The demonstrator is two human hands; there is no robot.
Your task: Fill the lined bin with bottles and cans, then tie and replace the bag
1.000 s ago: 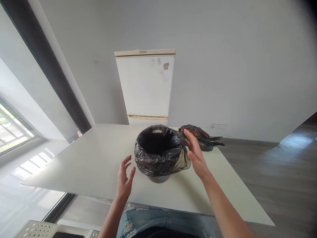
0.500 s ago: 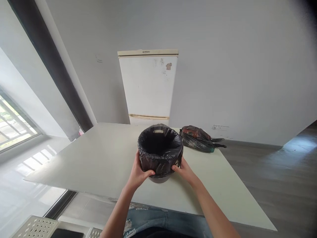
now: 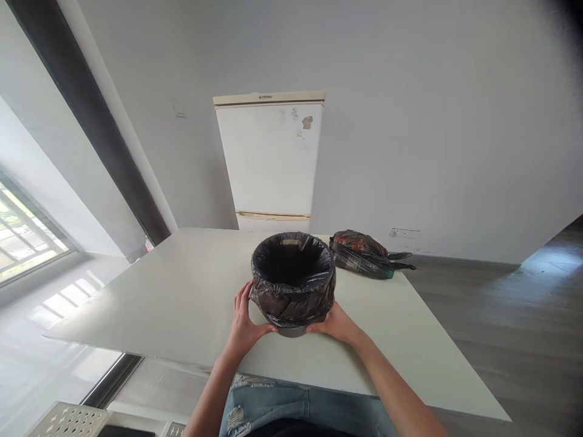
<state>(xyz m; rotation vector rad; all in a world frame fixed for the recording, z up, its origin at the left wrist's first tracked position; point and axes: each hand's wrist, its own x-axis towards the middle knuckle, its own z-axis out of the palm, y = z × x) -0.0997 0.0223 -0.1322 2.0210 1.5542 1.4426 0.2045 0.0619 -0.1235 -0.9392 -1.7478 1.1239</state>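
Observation:
A trash can (image 3: 291, 332) stands on the pale table, lined with a black plastic bag (image 3: 294, 303) that is folded over its rim and hangs down the outside. Only a grey strip of the can's base shows beneath the bag. My left hand (image 3: 245, 328) curves around its left side, thumb at the lower front and fingers along the side. On the other side, my right hand (image 3: 336, 325) holds the lower right, its thumb by the base and its other fingers hidden behind the can.
A tied black bag with things in it (image 3: 359, 252) lies on the table (image 3: 182, 291) at the back right. Behind the table stands a white fridge (image 3: 271, 158) by the wall. A perforated light-coloured item (image 3: 68, 420) is at the lower left, and a window (image 3: 27, 224) at the left.
Both hands have slid lower on the trash can, with the thumbs now near its base. The bag's front hangs a little differently, and the can stays in about the same place.

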